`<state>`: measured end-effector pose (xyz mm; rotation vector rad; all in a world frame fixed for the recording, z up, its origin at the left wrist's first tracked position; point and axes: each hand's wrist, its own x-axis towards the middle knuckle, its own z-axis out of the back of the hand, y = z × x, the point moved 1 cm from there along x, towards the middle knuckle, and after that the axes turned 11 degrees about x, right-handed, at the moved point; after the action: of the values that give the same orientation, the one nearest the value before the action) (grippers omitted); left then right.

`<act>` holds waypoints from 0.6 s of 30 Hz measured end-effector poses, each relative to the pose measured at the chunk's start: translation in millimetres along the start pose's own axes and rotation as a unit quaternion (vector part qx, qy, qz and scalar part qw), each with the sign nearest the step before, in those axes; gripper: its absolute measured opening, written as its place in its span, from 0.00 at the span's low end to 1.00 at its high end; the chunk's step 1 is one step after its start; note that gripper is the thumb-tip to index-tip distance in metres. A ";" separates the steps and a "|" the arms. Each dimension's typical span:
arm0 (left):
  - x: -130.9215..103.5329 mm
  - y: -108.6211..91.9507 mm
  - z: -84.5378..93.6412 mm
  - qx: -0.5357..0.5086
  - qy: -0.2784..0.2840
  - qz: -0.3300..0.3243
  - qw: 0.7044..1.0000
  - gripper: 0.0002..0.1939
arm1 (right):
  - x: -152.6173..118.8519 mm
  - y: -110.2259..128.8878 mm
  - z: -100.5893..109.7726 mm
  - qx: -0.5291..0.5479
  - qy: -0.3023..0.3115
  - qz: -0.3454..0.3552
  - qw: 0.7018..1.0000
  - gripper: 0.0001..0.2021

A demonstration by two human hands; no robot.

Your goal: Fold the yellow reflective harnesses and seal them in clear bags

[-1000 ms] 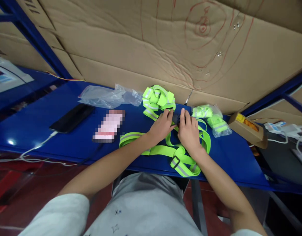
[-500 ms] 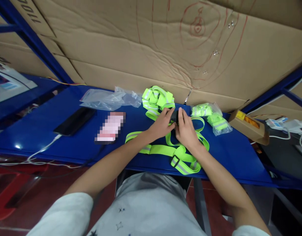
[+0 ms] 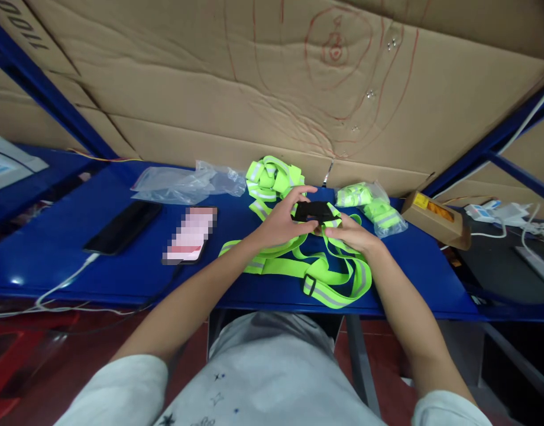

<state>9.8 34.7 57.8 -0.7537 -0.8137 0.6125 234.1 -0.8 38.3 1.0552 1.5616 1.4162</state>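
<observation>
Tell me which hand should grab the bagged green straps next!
Probably the right hand. It's closer to the bagged green straps; the left hand is farther away, holding the black piece. The right would first need to release its strap.

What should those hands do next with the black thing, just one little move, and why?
I'd lift the black piece a little: the left hand has one end, the right hand is by the other, and the green strap below lies in loops that might tangle.

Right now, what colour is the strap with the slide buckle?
Neon yellow-green strap, grey stripe; clearest in head view.
</observation>
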 end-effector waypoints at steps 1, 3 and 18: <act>-0.4 -0.4 -0.5 -0.024 0.014 0.008 1.000 0.37 | -0.8 -0.8 -3.4 0.028 -0.004 -0.012 1.000 0.31; -0.9 -1.7 -2.0 -0.072 0.036 0.027 0.996 0.39 | -3.1 2.1 -11.3 0.068 -0.016 -0.024 0.997 0.26; -0.9 -0.6 -17.6 -0.276 0.165 0.171 0.931 0.25 | -10.5 29.6 -26.6 0.100 -0.057 0.030 0.993 0.28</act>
<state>23.8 27.5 49.7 -1.4951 -0.5399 0.5449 215.7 -19.0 70.4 1.2895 1.6243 1.2346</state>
